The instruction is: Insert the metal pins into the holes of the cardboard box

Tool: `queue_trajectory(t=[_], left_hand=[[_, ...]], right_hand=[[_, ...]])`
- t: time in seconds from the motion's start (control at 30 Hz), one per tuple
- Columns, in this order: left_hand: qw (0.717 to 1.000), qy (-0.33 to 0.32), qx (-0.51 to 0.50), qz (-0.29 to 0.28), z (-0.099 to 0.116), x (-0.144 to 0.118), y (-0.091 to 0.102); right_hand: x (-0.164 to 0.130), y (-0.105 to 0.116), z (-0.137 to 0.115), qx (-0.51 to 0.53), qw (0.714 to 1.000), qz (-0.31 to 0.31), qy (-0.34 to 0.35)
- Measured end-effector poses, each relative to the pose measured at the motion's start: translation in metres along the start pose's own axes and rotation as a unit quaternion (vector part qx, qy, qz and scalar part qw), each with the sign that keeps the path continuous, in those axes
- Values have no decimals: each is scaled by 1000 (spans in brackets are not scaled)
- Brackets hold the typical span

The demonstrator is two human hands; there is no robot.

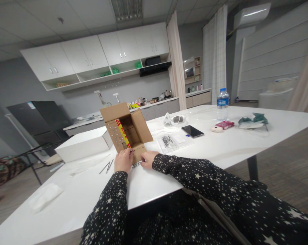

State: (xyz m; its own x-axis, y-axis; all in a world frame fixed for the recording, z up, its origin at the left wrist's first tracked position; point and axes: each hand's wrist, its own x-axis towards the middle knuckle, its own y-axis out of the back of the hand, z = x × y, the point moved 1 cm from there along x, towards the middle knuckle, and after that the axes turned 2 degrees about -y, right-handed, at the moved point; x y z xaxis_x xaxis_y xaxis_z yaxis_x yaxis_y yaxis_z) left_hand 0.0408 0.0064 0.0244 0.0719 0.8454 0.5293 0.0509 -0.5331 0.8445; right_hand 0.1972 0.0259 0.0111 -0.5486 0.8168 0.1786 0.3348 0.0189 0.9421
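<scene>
Cardboard box [127,131] lies open on the tabletop [220,146]; both hands, left [123,160] and right [149,159], press its lower flap (a thin metal piece pinched between), likely folding.

You face grey walls, white wall cabinets [97,54] above a kitchen counter [154,102] (cluttered), a black fridge [39,119], pale curtains [176,58], ceiling light [127,9]
</scene>
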Motion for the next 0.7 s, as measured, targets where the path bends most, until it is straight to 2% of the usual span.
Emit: queue_trajectory(t=[0.3, 0.7], left_hand=[[1000, 3, 0, 8, -6, 2, -7], [999, 7, -26, 35, -4, 1, -5]], right_hand=[[-6, 10, -4, 5, 1000, -20, 1], [-2, 4, -1, 9, 1000, -9, 3]])
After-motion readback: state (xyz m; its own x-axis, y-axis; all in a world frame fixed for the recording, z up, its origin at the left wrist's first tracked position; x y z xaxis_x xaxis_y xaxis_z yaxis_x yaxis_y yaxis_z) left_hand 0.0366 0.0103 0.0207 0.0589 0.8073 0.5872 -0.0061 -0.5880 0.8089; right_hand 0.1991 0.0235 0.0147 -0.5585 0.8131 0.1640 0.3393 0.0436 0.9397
